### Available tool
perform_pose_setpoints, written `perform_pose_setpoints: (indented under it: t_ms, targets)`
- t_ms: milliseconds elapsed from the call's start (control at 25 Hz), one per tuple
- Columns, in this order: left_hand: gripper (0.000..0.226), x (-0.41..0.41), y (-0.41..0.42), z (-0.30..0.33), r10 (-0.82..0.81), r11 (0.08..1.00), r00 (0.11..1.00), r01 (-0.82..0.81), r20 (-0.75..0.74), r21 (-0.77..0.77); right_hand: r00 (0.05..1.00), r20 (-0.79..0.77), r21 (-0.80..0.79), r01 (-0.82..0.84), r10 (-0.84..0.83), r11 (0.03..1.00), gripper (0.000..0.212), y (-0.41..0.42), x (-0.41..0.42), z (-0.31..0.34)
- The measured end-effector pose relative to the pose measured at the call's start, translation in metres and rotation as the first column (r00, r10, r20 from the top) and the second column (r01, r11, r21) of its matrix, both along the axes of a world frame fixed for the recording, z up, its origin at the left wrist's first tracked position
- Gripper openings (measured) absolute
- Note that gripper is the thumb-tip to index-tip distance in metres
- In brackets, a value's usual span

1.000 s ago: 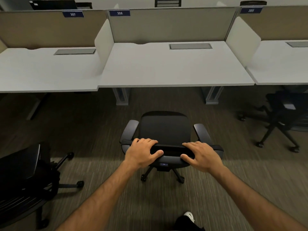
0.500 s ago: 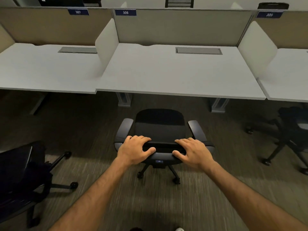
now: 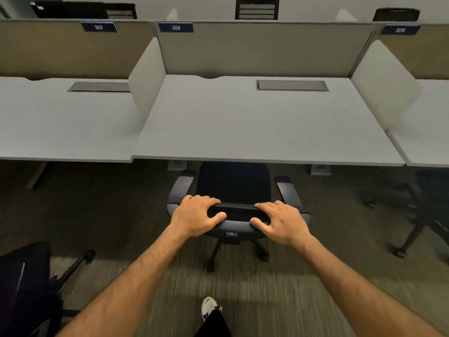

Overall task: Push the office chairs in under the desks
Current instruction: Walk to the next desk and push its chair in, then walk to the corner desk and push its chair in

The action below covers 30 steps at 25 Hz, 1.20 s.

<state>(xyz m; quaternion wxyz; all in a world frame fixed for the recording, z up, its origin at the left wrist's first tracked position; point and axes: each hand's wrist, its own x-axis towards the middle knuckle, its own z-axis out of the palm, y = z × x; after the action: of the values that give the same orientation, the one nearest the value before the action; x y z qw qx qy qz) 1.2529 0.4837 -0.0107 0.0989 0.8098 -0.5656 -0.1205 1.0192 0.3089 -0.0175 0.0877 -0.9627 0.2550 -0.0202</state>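
- The middle desk (image 3: 255, 122), labelled 306 (image 3: 176, 27), is the landmark; a rear partition (image 3: 262, 49) stands along its far edge.
- A cable hatch (image 3: 292, 85) lies in the desk's top, near the far right.
- A side divider (image 3: 147, 79) stands on its left edge, another divider (image 3: 384, 86) on its right.
- The left desk (image 3: 60, 122) adjoins it on the left, the right desk (image 3: 427, 132) on the right.
- The office chair (image 3: 234, 183) stands before the desk's near edge, seat front just under it.
- The left hand (image 3: 196, 215) and right hand (image 3: 281, 222) grip the chair's back top, nearest the viewer.
- A second chair (image 3: 26, 285) stands well left of the desk, nearer the viewer; a third chair (image 3: 427, 205) stands to the right, below the right desk.
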Motion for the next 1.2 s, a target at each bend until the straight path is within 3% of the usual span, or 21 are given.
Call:
perform_pose_setpoints:
  t_ms: [480,840,1080,1200]
  targets:
    - [0.077,0.064,-0.063,-0.001,-0.037,0.999,0.999,0.037,-0.031,-0.001,0.999,-0.025,0.087,0.044,-0.042,0.995,0.088,-0.062,0.062,0.003]
    - [0.073,0.056,-0.067,-0.004,0.026,0.999,0.999,-0.027,0.032,0.026,0.999,-0.046,0.094,-0.025,0.03,0.995,0.079,-0.072,0.061,0.012]
    - [0.076,0.005,-0.03,-0.006,0.286,0.958,0.957,-0.286,0.049,-0.014,0.974,-0.153,0.158,-0.141,0.166,0.977,0.077,-0.076,0.057,0.018]
    - [0.078,-0.03,0.009,-0.009,0.409,0.912,0.906,-0.411,0.106,-0.005,0.922,-0.176,0.156,-0.32,0.345,0.935,0.076,-0.056,0.065,0.015]
